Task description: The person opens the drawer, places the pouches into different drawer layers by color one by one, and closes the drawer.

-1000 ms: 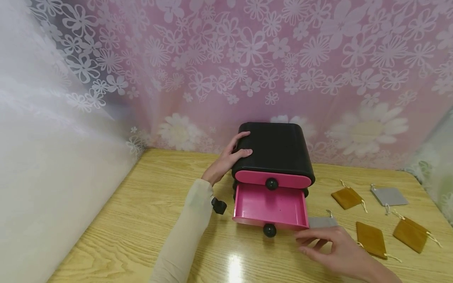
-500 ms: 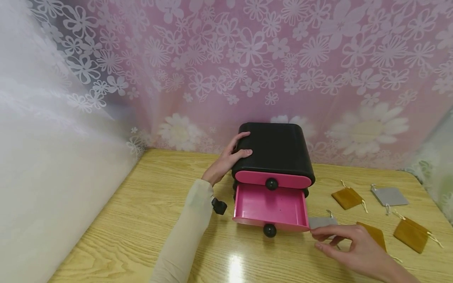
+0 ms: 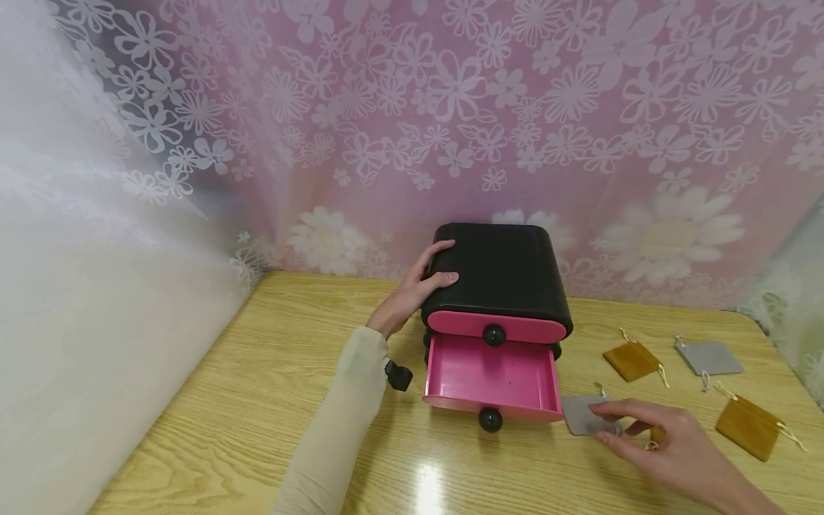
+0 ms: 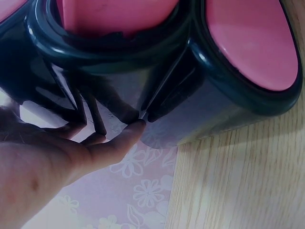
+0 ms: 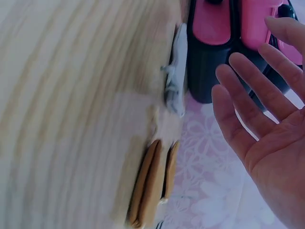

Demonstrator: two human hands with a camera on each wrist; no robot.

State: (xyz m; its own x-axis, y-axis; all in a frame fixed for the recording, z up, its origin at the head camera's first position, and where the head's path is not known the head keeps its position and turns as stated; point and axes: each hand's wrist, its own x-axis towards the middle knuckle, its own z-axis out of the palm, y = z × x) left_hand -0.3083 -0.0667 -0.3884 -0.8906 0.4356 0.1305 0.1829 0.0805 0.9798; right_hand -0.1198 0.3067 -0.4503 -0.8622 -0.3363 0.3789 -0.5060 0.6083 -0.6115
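Note:
A black drawer unit (image 3: 498,268) with pink drawers stands on the wooden table. Its drawer (image 3: 492,372) below the top one is pulled out, with a round black knob (image 3: 491,420) and a bare pink inside. My left hand (image 3: 415,290) rests on the unit's left side, fingertips at the top edge; in the left wrist view its fingers (image 4: 119,143) lie against the glossy black wall. My right hand (image 3: 669,436) hovers with loosely bent fingers, holding nothing. Its fingertips overlap a grey drawstring pouch (image 3: 579,415), and it mostly hides a brown pouch (image 3: 657,434).
Right of the unit lie a brown pouch (image 3: 631,359), a grey pouch (image 3: 709,357) and another brown pouch (image 3: 748,427), all with drawstrings. A black strap-like piece (image 3: 398,375) sits at the left wrist. A flowered pink curtain (image 3: 450,143) hangs behind the table.
My right hand has moved right, from the open drawer's front corner to over the grey pouch, uncovering more of that pouch and covering the brown one. The left hand has stayed in place.

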